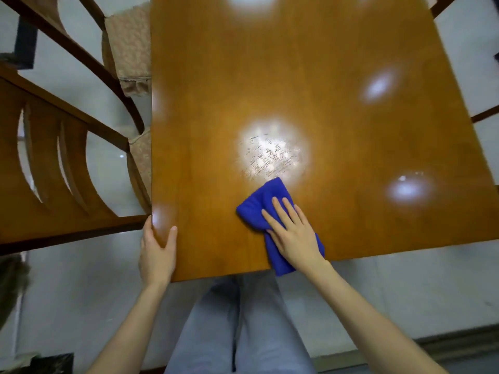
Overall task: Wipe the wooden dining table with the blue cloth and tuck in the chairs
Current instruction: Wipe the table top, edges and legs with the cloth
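Blue cloth wiped near table under flat-fingered right hand; left hand clasped the corner; far half likely next.

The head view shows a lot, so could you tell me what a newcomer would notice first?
On the wooden table, the blue cloth stands out by the near edge, pressed flat by the right hand. Bright glare patches shine across the top, and the left hand holds the near-left corner.
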